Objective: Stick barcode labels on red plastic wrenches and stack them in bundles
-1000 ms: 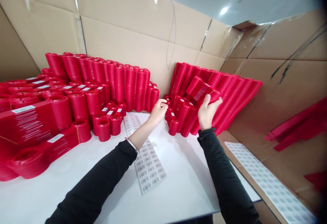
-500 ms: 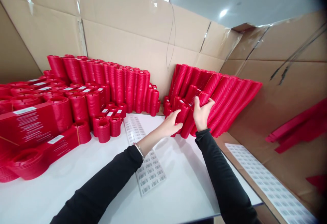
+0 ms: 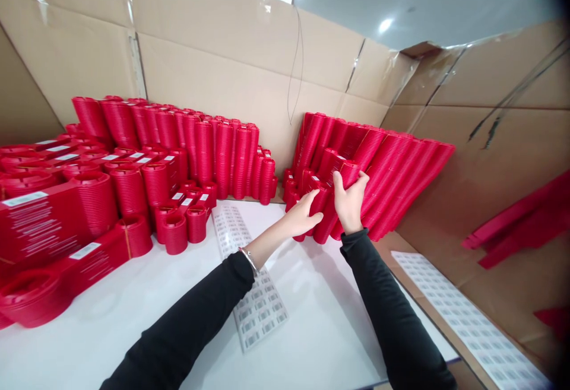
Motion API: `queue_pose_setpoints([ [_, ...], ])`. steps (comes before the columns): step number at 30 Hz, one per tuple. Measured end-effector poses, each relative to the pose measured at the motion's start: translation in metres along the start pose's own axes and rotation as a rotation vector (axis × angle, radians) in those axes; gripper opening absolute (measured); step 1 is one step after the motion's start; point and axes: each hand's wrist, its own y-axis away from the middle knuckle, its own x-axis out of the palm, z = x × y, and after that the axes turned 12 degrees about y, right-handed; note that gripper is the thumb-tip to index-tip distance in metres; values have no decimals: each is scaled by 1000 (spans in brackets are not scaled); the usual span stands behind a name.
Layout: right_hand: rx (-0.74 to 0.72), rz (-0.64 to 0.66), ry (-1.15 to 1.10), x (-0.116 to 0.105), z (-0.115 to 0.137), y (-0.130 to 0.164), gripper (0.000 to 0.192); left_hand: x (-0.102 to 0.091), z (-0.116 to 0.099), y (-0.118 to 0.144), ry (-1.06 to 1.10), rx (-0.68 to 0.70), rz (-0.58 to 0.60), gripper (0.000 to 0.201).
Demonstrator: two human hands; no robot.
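My right hand (image 3: 350, 203) is closed around the near ribbed end of a red bundle (image 3: 348, 170), its thumb on the left and fingers on the right. This bundle sits on top of other red bundles in the back right group. My left hand (image 3: 303, 216) is open beside it, thumb apart from the fingers. Its fingertips are close to a lower red bundle (image 3: 319, 200); whether they touch cannot be made out. Tall ribbed red stacks (image 3: 396, 182) lean to the right, just beyond my right hand.
More red bundles (image 3: 44, 218) with white barcode labels fill the left side of the white table (image 3: 312, 325). Behind them stands a row of tall red stacks (image 3: 222, 158). A label sheet (image 3: 262, 307) lies under my left forearm, another sheet (image 3: 467, 319) at the right. Cardboard walls (image 3: 231, 57) surround the table.
The view has shifted slightly, so the left-hand bundles appear further left. My left hand has moved a little to the right, nearer my right hand, which keeps its grip on the red bundle.
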Motion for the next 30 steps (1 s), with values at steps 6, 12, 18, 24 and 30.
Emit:
queue_pose_setpoints([
  [6, 43, -90, 50, -4, -5, -4, 49, 0, -5, 2, 9, -16, 5, 65],
  [12, 60, -126, 83, 0, -11, -10, 47, -1, -8, 4, 13, -32, -1, 63],
  [18, 45, -104, 113, 2, -7, -11, 35, -2, -7, 3, 26, -37, -3, 62],
  [24, 3, -92, 155, -6, -7, -12, 32, -2, -8, 4, 18, -39, -12, 61],
  [30, -42, -76, 187, -13, -6, -16, 31, -2, -8, 3, 19, -34, -8, 60],
])
